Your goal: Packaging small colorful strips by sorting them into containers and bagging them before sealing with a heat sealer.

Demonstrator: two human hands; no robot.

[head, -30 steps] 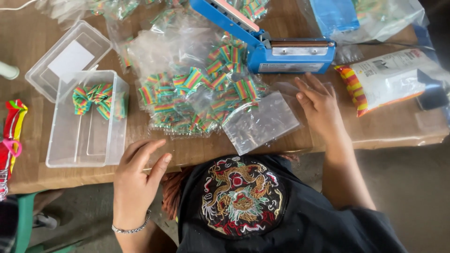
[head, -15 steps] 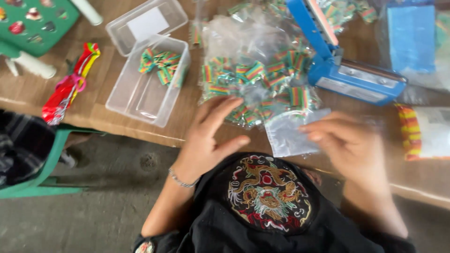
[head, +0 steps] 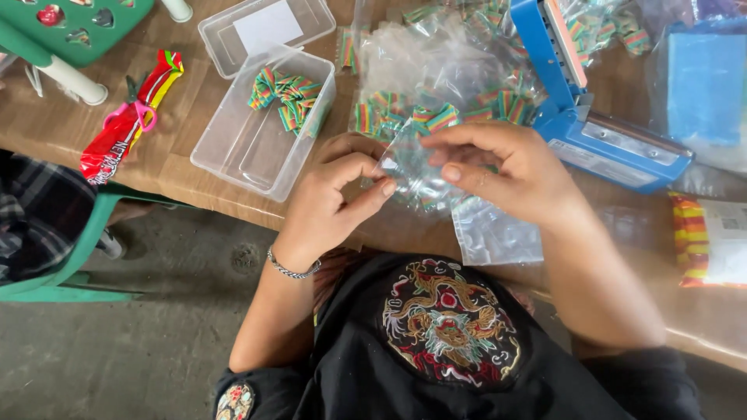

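Observation:
My left hand (head: 331,204) and my right hand (head: 506,173) meet over the table edge, both pinching a small clear plastic bag (head: 411,165) between thumb and fingers. Under them lies a stack of empty clear bags (head: 498,233). Behind the hands spreads a heap of sealed bags of rainbow-striped candy (head: 436,85). A blue heat sealer (head: 591,117) with its arm raised stands to the right of the heap. Left of my left hand a clear plastic tub (head: 257,148) holds loose rainbow candy strips (head: 282,92).
A clear tub lid (head: 264,27) lies behind the tub. A red candy wrapper with pink scissors (head: 128,117) lies at the left, near a green tray (head: 70,27). A large candy pack (head: 712,237) sits at the right edge. A green chair (head: 62,264) stands at left.
My hands were apart, resting near the table edge; both have come together and picked up one small clear bag. The view has shifted to the right and tilted.

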